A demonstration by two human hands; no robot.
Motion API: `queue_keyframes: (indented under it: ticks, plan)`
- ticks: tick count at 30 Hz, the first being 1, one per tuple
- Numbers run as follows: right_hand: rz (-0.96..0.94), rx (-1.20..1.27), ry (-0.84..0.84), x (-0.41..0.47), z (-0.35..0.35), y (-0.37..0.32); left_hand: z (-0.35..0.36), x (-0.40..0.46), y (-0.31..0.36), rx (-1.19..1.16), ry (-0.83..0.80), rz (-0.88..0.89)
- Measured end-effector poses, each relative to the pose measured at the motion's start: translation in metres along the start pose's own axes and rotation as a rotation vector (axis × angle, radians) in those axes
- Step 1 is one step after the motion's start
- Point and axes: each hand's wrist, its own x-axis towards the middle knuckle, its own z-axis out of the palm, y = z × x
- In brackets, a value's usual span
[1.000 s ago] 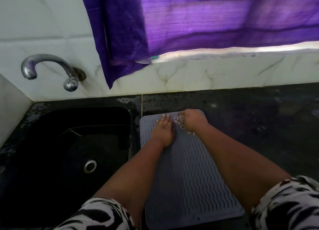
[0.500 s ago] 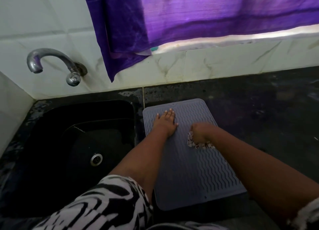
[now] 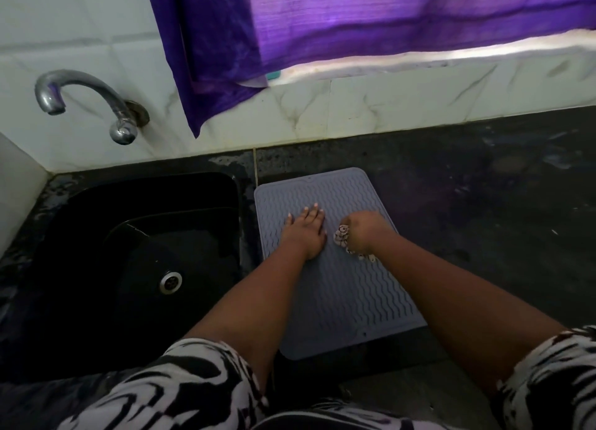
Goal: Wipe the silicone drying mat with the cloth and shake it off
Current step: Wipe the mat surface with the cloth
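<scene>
A grey silicone drying mat (image 3: 348,304) with wavy ridges lies flat on the dark counter, just right of the sink. My left hand (image 3: 304,233) presses palm-down on the mat's upper middle, fingers spread. Right beside it, my right hand (image 3: 364,228) is closed in a fist around a small patterned cloth (image 3: 342,236). The cloth bunches out under the fist and touches the mat. Both forearms cross the mat's lower half and hide part of it.
A black sink (image 3: 138,262) with a metal drain (image 3: 171,282) lies to the left. A chrome tap (image 3: 87,102) juts from the white tiled wall. A purple curtain (image 3: 322,26) hangs above. Dark counter (image 3: 483,220) extends right of the mat.
My right hand with the cloth has drawn back from the mat's far edge to the upper middle. The left hand stays pressed on the mat. The head view has shifted a little.
</scene>
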Motion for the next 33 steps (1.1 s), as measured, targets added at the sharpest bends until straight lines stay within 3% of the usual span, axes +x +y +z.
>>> queue_keyframes:
  ticks: [9, 14, 19, 24, 29, 33]
  plan:
    - [0.057, 0.029, -0.22, -0.049, 0.018, 0.009, 0.002, -0.022, 0.023, 0.044, -0.028, -0.075]
    - [0.021, 0.235, 0.005, -0.064, 0.007, 0.01, 0.035, -0.065, 0.053, -0.126, 0.076, 0.018]
    - [-0.061, -0.055, 0.064, -0.082, 0.036, 0.008, 0.044, -0.079, 0.056, -0.121, 0.011, -0.038]
    - [-0.018, -0.054, -0.023, -0.107, 0.042, 0.013, 0.036, -0.072, 0.051, -0.028, -0.075, -0.034]
    - [0.003, -0.114, -0.221, -0.119, 0.047, 0.006, 0.033, -0.078, 0.06, -0.013, -0.094, -0.095]
    - [0.011, 0.01, -0.191, -0.119, 0.035, 0.003, 0.032, -0.084, 0.07, -0.042, -0.066, -0.087]
